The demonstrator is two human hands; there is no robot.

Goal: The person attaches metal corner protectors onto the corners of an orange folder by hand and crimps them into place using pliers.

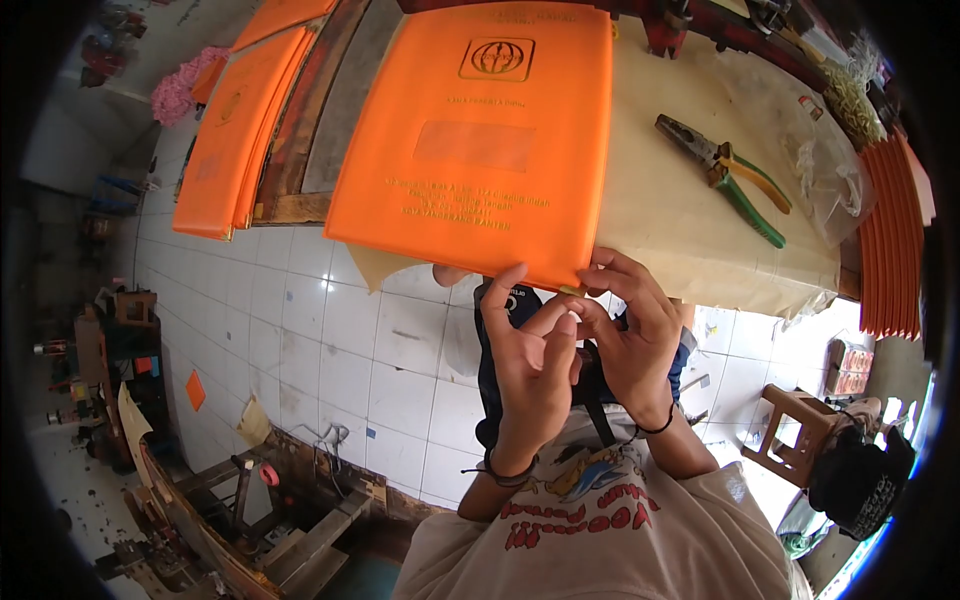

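Note:
A large orange folder (pixel 480 150) with gold printing lies on the brown-covered table (pixel 690 240), its near edge hanging over the front. At its near right corner sits a small gold-coloured metal corner piece (pixel 571 291). My left hand (pixel 530 370) is just below that corner, one finger raised against the folder's edge, thumb and another finger pinched together. My right hand (pixel 635 330) touches the same corner with its fingers, its thumb close to my left fingertips. What sits between the pinched fingers is too small to make out.
Pliers (pixel 725 175) with green and yellow handles lie right of the folder, near a clear plastic bag (pixel 815 165). More orange folders are stacked at the left (pixel 240 130) and far right (pixel 888 240). A brown stool (pixel 800 430) and a black cap (pixel 860 480) are lower right.

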